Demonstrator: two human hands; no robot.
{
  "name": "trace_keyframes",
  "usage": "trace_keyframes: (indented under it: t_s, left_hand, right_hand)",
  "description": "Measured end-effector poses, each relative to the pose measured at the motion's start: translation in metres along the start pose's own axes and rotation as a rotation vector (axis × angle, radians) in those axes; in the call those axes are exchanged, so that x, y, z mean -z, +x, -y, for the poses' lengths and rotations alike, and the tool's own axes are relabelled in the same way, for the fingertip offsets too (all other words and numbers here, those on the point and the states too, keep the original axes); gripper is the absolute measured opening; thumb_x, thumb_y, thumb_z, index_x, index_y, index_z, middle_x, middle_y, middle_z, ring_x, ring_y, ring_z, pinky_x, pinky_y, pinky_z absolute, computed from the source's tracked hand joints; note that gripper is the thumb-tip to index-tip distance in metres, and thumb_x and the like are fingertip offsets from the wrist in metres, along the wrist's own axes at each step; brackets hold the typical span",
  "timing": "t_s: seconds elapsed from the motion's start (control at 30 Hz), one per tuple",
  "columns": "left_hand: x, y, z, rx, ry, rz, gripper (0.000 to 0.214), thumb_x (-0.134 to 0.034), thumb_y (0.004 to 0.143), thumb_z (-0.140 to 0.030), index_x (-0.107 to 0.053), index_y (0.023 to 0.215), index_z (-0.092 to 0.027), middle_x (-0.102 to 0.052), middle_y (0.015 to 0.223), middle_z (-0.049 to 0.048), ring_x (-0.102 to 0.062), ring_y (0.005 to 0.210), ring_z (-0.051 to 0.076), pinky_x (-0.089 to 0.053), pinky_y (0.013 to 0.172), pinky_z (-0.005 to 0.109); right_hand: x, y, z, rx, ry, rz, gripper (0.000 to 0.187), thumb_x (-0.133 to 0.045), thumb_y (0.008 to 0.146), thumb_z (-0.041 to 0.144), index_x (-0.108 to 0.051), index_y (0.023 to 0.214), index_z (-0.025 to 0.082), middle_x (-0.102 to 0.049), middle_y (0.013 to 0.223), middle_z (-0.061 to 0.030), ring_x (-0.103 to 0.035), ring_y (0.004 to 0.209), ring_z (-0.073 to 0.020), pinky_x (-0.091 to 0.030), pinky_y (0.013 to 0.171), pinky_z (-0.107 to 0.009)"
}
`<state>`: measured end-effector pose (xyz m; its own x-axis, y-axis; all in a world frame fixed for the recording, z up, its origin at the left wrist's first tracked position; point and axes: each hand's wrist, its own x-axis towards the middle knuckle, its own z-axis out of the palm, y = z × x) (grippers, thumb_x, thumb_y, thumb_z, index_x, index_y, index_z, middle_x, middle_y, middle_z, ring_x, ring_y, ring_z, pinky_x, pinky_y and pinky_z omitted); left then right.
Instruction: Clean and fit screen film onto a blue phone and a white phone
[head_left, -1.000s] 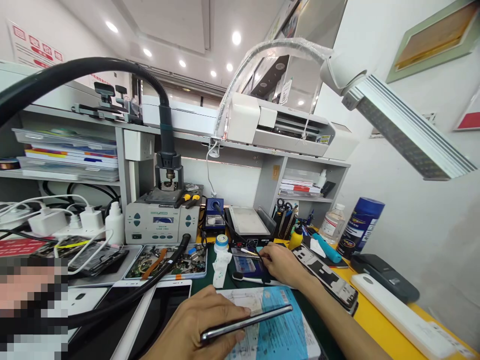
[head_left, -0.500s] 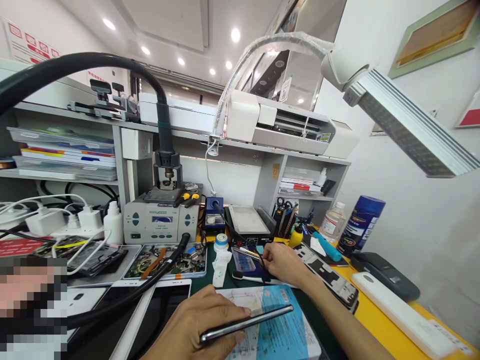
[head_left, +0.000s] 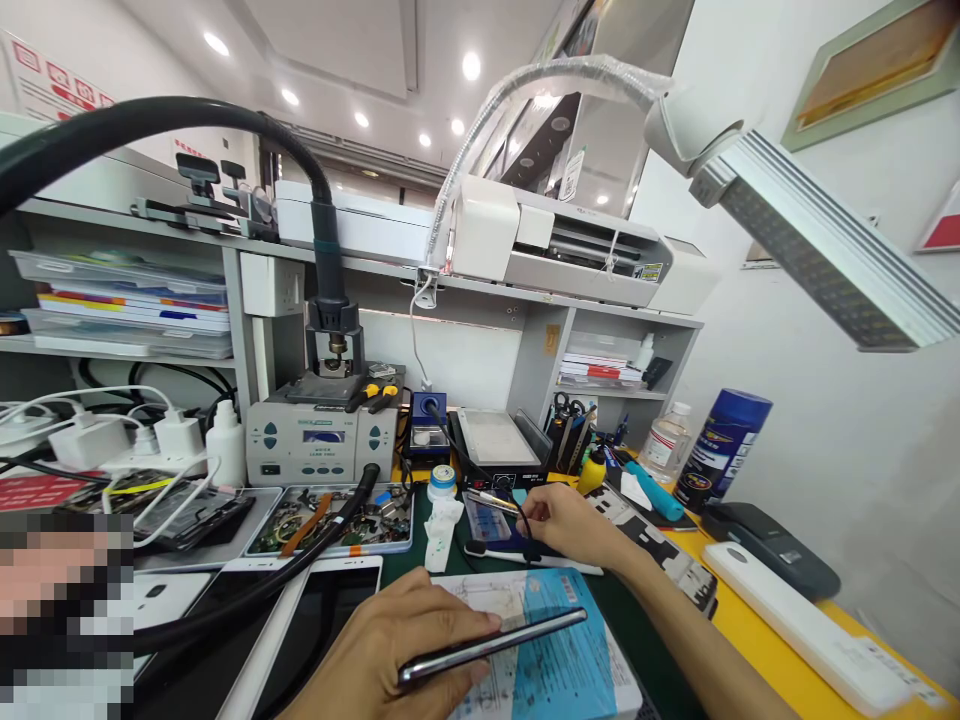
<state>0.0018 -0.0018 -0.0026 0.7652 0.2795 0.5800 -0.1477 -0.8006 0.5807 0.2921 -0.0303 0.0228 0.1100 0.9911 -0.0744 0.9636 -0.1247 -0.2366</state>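
My left hand (head_left: 420, 640) is closed around a phone (head_left: 525, 640), which is seen edge-on with its shiny metal side towards me. Beneath it lies a blue and white box (head_left: 577, 670). My right hand (head_left: 566, 520) reaches over a small blue case (head_left: 487, 525), thumb and fingertips pinched together beside a thin black cable. Whatever is between those fingertips is too small to make out. Slim pen-like tools (head_left: 495, 503) rest on the case just left of the fingertips. A white-handled brush (head_left: 517, 557) lies between that hand and the box.
A hot air station (head_left: 322, 450) stands at the back left, its black hose (head_left: 330, 545) crossing a tray of circuit boards (head_left: 300, 520). Tablets lie at front left. To the right are a phone frame (head_left: 667, 550), a blue spray can (head_left: 724, 450) and a white bar-shaped device (head_left: 802, 625).
My right hand has shifted slightly left, its fingers drawn a little closer to the black cable. My left hand and the phone stay almost still.
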Motion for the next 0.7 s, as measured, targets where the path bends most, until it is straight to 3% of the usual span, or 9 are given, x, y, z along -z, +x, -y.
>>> trace_keyframes:
  t_s: [0.13,0.27,0.7]
  left_hand:
    - [0.000,-0.001,-0.002,0.005,-0.001,-0.028,0.029,-0.066,0.096,-0.016,-0.074,0.122,-0.025,-0.079,0.103,0.0027,-0.068,0.087,0.018,-0.051,0.079,0.027]
    - [0.000,0.000,-0.002,-0.026,-0.002,-0.026,0.029,-0.066,0.096,-0.014,-0.074,0.122,-0.024,-0.079,0.103,0.0030,-0.068,0.087,0.018,-0.052,0.078,0.027]
    - [0.001,-0.003,-0.002,0.006,-0.012,-0.005,0.029,-0.068,0.096,-0.016,-0.075,0.122,-0.027,-0.078,0.101,-0.0004,-0.068,0.086,0.017,-0.051,0.078,0.025]
  right_hand:
    - [0.012,-0.009,-0.004,0.085,0.055,0.164,0.023,-0.066,0.100,0.032,-0.069,0.116,0.015,-0.072,0.113,-0.0062,-0.072,0.095,-0.0230,-0.061,0.081,-0.041]
    - [0.021,-0.016,-0.008,0.083,0.036,0.262,0.022,-0.067,0.100,0.030,-0.068,0.115,0.015,-0.072,0.112,-0.0066,-0.072,0.094,-0.0218,-0.061,0.082,-0.041]
    - [0.020,-0.014,-0.009,0.032,0.028,0.293,0.021,-0.068,0.099,0.031,-0.070,0.113,0.015,-0.072,0.115,-0.0064,-0.072,0.098,-0.0236,-0.061,0.084,-0.042]
